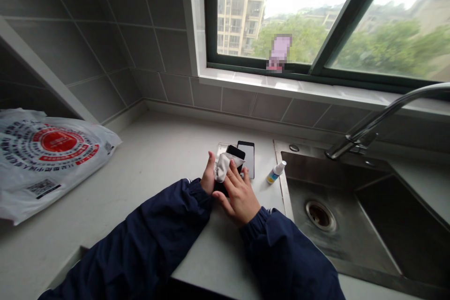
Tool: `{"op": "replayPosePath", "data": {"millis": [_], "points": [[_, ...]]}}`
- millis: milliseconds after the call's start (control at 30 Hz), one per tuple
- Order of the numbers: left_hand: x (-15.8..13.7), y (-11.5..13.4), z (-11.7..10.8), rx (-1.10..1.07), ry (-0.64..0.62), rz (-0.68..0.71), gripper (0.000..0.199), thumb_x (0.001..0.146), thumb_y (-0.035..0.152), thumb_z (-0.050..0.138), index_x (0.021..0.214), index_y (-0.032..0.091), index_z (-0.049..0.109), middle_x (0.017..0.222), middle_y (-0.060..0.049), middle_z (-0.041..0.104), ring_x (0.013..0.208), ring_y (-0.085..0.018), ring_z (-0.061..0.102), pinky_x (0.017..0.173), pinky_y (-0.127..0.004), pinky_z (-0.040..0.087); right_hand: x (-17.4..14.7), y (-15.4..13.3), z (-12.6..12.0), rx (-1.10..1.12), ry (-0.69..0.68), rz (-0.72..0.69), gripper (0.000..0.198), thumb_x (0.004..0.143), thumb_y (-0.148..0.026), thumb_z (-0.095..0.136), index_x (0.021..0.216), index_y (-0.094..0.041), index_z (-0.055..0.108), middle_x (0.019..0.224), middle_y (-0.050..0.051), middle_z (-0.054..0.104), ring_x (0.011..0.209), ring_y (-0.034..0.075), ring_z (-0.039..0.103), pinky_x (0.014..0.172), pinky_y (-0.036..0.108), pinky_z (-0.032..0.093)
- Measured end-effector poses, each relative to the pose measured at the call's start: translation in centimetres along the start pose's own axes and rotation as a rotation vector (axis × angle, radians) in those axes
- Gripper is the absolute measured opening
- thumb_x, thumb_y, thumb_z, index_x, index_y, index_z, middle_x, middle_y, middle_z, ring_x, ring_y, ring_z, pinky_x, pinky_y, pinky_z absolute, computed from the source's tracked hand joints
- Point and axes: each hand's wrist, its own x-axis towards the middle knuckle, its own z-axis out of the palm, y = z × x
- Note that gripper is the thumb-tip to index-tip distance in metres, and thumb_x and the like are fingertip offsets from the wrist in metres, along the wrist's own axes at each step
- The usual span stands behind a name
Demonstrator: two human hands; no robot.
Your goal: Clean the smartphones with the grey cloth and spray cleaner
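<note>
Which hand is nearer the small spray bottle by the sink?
Right. The right hand lies just left of the spray bottle, pressing a cloth on a phone; the left hand grips that phone farther left.

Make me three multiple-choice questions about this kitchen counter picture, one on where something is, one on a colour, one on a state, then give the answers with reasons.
1. Where does the small white spray bottle with a blue and yellow label lie?
A. In the sink basin
B. On the counter between the phones and the steel sink
C. On the windowsill

2. What colour are the person's jacket sleeves?
A. Dark navy blue
B. Red
C. White

3. What is the right hand doing?
A. Turning the tap
B. Hanging free over the sink
C. Pressing a white cloth on a black phone that the left hand holds

Answers: 1 B, the bottle lies right by the sink's left rim. 2 A, both sleeves are navy. 3 C, its fingers rest on the cloth over the phone.
</note>
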Motion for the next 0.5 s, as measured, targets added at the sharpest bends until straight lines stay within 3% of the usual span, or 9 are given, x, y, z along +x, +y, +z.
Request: {"op": "replayPosePath", "data": {"millis": [100,200,500], "points": [[0.07,0.64,0.01,-0.019,-0.004,-0.074,0.104,0.087,0.08,0.011,0.134,-0.002,0.055,0.113,-0.028,0.07,0.111,-0.038,0.066,0.103,-0.052,0.045,-0.08,-0.55,0.1,0.017,-0.005,-0.044,0.061,0.101,-0.044,0.045,0.152,-0.011,0.037,0.159,0.013,0.034,0.152,0.033,0.015,0.12,0.063,0.014],[0.28,0.94,-0.33,-0.028,0.011,-0.095,0.113,0.083,0.085,0.007,0.13,-0.006,0.057,0.108,-0.031,0.07,0.106,-0.04,0.067,0.096,-0.054,0.049,-0.12,-0.78,0.12,0.04,-0.007,-0.053,0.061,0.1,-0.044,0.047,0.15,-0.011,0.039,0.157,0.014,0.038,0.152,0.033,0.017,0.12,0.064,0.015],[0.11,1.1,0.01,-0.048,-0.036,-0.082,0.113,0.083,0.085,0.009,0.132,-0.006,0.055,0.111,-0.032,0.069,0.107,-0.041,0.067,0.097,-0.054,0.047,-0.12,-0.79,0.01,0.05,-0.015,-0.036,0.058,0.102,-0.045,0.042,0.151,-0.014,0.039,0.159,0.011,0.035,0.152,0.031,0.019,0.119,0.065,0.014]]}}
